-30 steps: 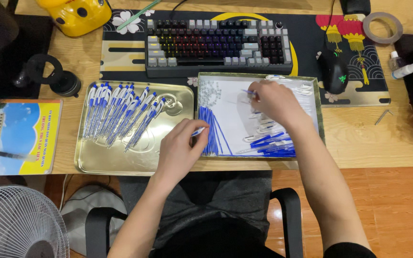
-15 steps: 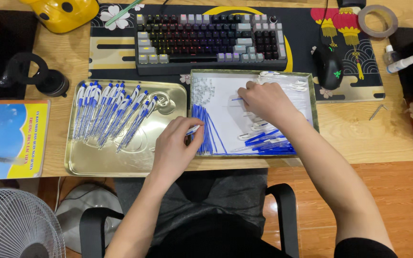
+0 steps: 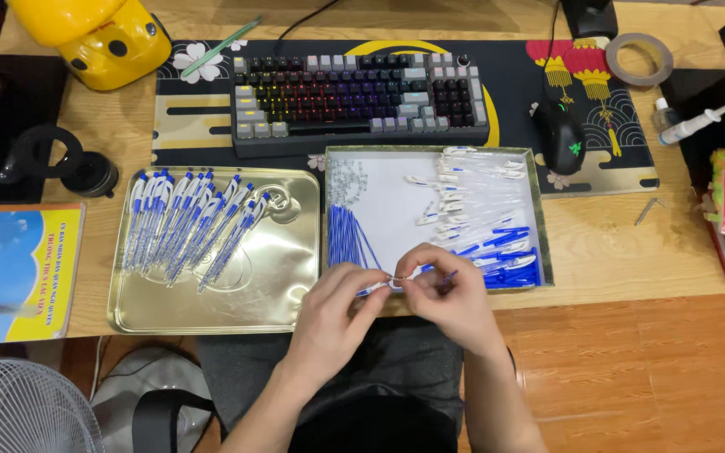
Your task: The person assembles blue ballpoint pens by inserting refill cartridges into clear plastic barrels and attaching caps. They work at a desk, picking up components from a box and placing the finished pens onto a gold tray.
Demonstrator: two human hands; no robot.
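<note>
Wooden table [image 3: 614,252] is seen beneath two trays; the gold tray [image 3: 287,285] of finished pens lies left of the hands. Lifted from the white tray [image 3: 379,210] since a second ago, left hand [image 3: 333,306] and right hand [image 3: 451,294] are pinched together on one pen part [image 3: 396,281] at its near edge, suggesting assembly under way.

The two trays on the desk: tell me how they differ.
The gold tray is rounded at the corners and bare metal inside; the box tray is square-cornered with a white floor. The gold tray holds assembled pens in one fanned row; the box tray holds sorted pen parts: blue refills, clear barrels, blue pieces. Both hands work at the box tray's near edge. Both trays lie flat, side by side.
</note>
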